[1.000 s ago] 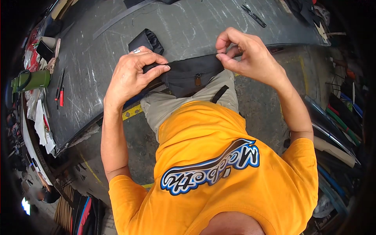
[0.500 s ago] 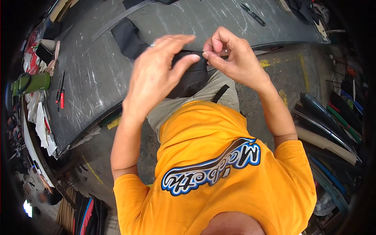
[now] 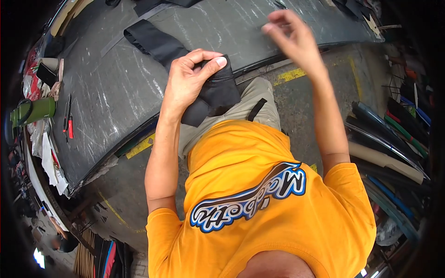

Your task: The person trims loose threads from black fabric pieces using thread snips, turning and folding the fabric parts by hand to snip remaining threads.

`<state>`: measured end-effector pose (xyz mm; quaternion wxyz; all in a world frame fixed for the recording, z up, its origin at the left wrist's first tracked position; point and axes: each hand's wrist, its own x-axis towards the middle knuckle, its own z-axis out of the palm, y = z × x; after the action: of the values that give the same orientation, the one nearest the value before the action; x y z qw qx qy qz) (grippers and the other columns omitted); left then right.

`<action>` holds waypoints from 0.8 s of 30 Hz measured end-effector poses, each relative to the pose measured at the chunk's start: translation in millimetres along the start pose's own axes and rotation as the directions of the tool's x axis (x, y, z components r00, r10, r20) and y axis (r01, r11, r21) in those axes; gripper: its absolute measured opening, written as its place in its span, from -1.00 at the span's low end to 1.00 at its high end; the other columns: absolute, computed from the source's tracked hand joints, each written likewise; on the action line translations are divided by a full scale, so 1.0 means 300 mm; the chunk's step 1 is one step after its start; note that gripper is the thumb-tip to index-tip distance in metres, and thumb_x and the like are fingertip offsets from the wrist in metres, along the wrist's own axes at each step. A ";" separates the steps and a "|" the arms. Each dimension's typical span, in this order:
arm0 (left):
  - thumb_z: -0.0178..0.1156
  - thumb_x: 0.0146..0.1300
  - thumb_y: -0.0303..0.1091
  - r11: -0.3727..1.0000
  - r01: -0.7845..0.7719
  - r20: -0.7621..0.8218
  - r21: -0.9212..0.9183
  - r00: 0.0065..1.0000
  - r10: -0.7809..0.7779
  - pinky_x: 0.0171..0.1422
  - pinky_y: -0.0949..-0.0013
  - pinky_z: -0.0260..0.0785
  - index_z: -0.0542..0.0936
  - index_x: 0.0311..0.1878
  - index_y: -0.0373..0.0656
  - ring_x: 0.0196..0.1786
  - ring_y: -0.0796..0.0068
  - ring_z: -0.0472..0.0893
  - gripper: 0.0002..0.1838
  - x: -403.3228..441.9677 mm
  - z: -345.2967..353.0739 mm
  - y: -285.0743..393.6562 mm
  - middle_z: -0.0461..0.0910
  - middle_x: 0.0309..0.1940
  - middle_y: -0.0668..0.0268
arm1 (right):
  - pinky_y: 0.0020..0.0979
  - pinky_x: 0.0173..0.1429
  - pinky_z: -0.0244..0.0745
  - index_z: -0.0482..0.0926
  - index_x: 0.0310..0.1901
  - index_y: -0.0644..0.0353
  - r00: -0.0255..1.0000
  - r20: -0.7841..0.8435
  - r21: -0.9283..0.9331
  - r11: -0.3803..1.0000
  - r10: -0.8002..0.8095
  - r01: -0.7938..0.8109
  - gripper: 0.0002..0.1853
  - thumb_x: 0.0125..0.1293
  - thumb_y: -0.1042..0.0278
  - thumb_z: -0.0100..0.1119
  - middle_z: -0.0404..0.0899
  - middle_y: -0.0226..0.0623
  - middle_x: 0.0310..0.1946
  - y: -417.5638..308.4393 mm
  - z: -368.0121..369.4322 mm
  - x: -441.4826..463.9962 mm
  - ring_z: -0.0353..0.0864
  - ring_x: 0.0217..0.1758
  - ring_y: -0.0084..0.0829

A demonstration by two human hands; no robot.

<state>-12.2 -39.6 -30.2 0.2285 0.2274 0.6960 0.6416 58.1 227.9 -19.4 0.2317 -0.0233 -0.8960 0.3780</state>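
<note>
My left hand [image 3: 187, 81] pinches the upper edge of a black fabric piece [image 3: 225, 90] between thumb and fingers. A seam or zipper line crosses that piece, which hangs at the table's front edge over my lap. A wide black fabric strip [image 3: 155, 41] stretches from behind my left hand across the table to the upper left; whether it joins the held piece is hidden. My right hand [image 3: 294, 39] is raised over the table's far right, slightly blurred, its thumb and fingers apart with nothing visible in them. Beyond it shows part of a dark slim tool [image 3: 280, 5].
The dark, scratched table [image 3: 106, 88] spans the front. On its left lie a black cutter [image 3: 67, 111] and a red pen [image 3: 70, 127], near a green flask [image 3: 39, 110]. Rolls of sheet material [image 3: 384, 160] stand at the right. More black fabric [image 3: 148, 5] lies at the back.
My right hand has left the fabric and moved up and to the right, its pinch opening. My left hand has closed on the fabric edge. The view has shifted slightly.
</note>
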 end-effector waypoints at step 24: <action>0.42 0.31 -0.40 0.965 0.057 0.007 -0.254 0.998 -0.058 -0.18 0.63 0.32 0.74 -0.15 -0.25 -0.31 0.83 0.47 -0.86 -0.003 -0.041 -0.009 0.62 -0.38 0.57 | -0.55 -0.10 0.44 0.52 0.21 0.26 0.893 0.402 0.470 0.791 0.202 -0.391 -0.71 0.62 0.31 0.01 0.48 -0.48 -0.25 -0.138 0.053 -0.083 0.48 -0.23 -0.64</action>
<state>-18.9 -50.1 -31.9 0.2740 0.1758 0.6144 0.7187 78.9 182.5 -10.5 0.0116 -0.0359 -0.7633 0.6449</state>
